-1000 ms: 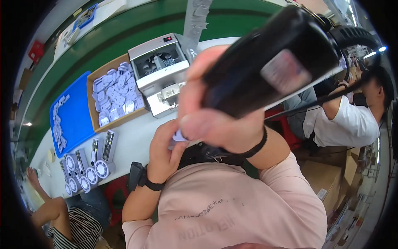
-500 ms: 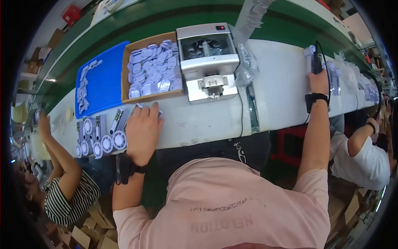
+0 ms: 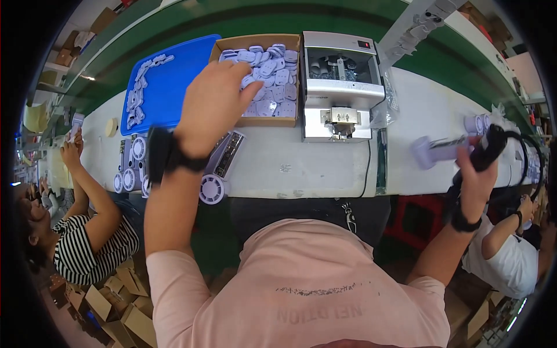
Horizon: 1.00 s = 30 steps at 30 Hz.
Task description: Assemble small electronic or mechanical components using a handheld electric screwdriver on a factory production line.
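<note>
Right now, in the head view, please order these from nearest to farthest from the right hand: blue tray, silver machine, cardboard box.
1. Silver machine: left of the right hand.
2. Cardboard box: immediately left of the machine.
3. Blue tray: far left, beyond the box.

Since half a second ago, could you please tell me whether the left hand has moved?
Yes: judged against the cardboard box, the left hand has moved forward, from in front of it to over its left side.

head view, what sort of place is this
Probably a factory assembly line: an open carton of loose lilac plastic parts, fan-shaped units with exposed circuitry on a white bench, and people at work on either side.
</note>
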{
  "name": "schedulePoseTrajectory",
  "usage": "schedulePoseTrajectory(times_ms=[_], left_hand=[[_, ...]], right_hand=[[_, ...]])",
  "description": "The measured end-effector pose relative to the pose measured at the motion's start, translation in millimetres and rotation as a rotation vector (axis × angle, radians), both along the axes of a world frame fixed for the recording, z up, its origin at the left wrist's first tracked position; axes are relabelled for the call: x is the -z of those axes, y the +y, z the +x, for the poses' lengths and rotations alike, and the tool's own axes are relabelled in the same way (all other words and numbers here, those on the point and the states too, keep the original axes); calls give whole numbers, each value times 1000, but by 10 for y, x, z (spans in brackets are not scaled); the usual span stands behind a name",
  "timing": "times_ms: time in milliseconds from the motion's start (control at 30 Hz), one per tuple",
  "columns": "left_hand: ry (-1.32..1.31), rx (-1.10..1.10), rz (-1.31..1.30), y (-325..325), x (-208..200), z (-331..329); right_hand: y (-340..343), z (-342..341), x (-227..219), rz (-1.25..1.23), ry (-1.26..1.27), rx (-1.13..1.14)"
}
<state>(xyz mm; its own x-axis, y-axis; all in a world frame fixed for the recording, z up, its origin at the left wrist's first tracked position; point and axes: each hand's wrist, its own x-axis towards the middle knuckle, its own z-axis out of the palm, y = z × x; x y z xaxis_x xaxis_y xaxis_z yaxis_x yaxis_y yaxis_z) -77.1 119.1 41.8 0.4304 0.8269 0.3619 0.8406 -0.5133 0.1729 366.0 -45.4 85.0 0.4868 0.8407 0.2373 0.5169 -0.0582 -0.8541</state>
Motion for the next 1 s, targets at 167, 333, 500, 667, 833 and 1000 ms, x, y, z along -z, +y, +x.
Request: schedulePoseTrajectory(times_ms=[167, 333, 500, 667, 833, 1000], left_hand=[[211, 27, -210, 678, 301, 347], [247, 63, -257, 764, 435, 418], [-437, 241, -302, 79, -61, 490], [-779, 341, -478, -881, -163, 725], [-544, 473, -237, -951, -90, 893], [-413, 587, -122, -958, -151, 971]], right_hand=[[-154, -814, -24, -76, 28, -396], [71, -1067, 282, -202, 227, -638], [235, -1172, 365, -301, 380, -645], [233, -1280, 284, -306, 421, -674], [237, -1233, 266, -290, 352, -678], [176, -1206, 459, -89, 437, -697]])
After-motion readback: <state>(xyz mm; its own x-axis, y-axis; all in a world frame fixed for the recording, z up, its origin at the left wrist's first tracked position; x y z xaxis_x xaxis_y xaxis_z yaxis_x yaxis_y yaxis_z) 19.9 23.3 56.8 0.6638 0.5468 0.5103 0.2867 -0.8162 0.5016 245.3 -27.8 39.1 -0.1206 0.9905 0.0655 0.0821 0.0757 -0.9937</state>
